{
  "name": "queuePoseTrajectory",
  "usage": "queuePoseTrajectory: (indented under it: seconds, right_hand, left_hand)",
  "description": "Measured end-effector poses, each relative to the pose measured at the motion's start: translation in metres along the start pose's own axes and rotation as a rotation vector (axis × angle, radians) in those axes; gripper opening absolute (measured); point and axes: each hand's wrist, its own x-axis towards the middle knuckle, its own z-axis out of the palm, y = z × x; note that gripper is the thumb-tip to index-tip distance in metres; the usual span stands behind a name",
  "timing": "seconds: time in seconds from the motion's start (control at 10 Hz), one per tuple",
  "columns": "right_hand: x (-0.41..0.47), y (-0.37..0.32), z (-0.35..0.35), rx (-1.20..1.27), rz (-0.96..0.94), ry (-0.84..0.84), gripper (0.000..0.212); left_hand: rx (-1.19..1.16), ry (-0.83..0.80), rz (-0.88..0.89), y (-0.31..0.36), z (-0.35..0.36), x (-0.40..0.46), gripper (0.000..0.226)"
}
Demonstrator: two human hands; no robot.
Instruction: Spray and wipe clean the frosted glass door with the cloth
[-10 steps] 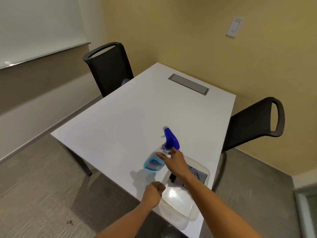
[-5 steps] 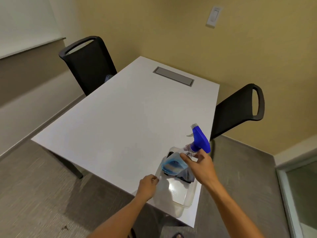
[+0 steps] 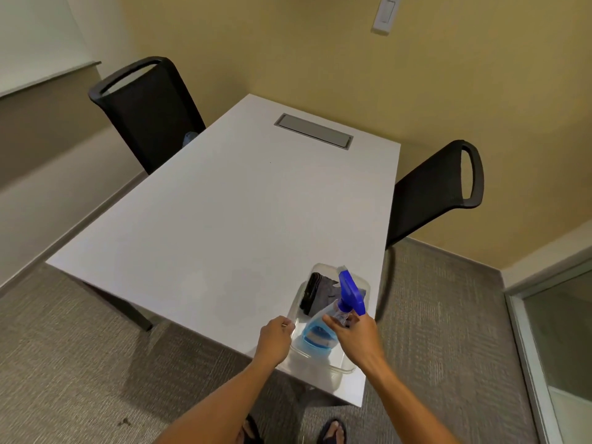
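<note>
A spray bottle (image 3: 323,328) with blue liquid and a blue trigger head tilts inside a clear plastic tub (image 3: 346,368) at the near right corner of the white table (image 3: 224,213). My right hand (image 3: 355,336) grips the bottle by its neck. My left hand (image 3: 275,338) holds the tub's left rim, fingers curled on it. A dark grey cloth (image 3: 320,294) lies folded at the tub's far end. The frosted glass door (image 3: 563,347) shows at the right edge.
Two black chairs stand at the table, one at the far left (image 3: 144,110) and one on the right side (image 3: 439,190). A grey cable hatch (image 3: 314,131) sits in the tabletop near the yellow wall. Grey carpet surrounds the table; my sandalled feet (image 3: 330,431) are below.
My right hand has carried the bottle from the tabletop left of the tub down into it. My left hand stays at the tub's rim. The view has swung to bring the door in.
</note>
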Motion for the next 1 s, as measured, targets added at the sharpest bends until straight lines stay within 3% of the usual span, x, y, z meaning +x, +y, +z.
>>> queuePoseTrajectory:
  seconds: [0.2,0.5,0.6,0.7,0.8,0.9,1.0]
  right_hand:
    - [-0.001,0.008,0.012,0.032,0.075,0.055,0.052]
    - [-0.008,0.008,0.019,0.068,0.082,0.097,0.052]
    - [-0.014,0.003,0.012,0.081,0.037,0.048,0.044]
    - [-0.021,0.006,0.005,0.003,-0.019,0.007,0.056]
    - [-0.035,0.017,-0.009,-0.032,-0.028,0.008,0.07]
    - [-0.053,0.032,-0.023,-0.048,-0.005,0.018,0.075]
    - [-0.076,0.057,-0.04,-0.01,0.025,0.076,0.072]
  left_hand:
    - [0.012,-0.033,-0.02,-0.001,-0.001,0.004,0.031]
    - [-0.059,-0.059,-0.05,-0.001,-0.003,0.006,0.025]
    - [-0.179,-0.045,-0.11,-0.002,-0.003,0.004,0.019]
    - [-0.326,-0.055,-0.168,-0.008,-0.002,0.002,0.026]
    - [-0.594,-0.107,-0.259,-0.011,-0.007,-0.002,0.017]
    - [-0.637,-0.121,-0.327,-0.011,-0.005,-0.014,0.034]
    - [-0.496,-0.134,-0.371,-0.016,0.004,-0.036,0.041]
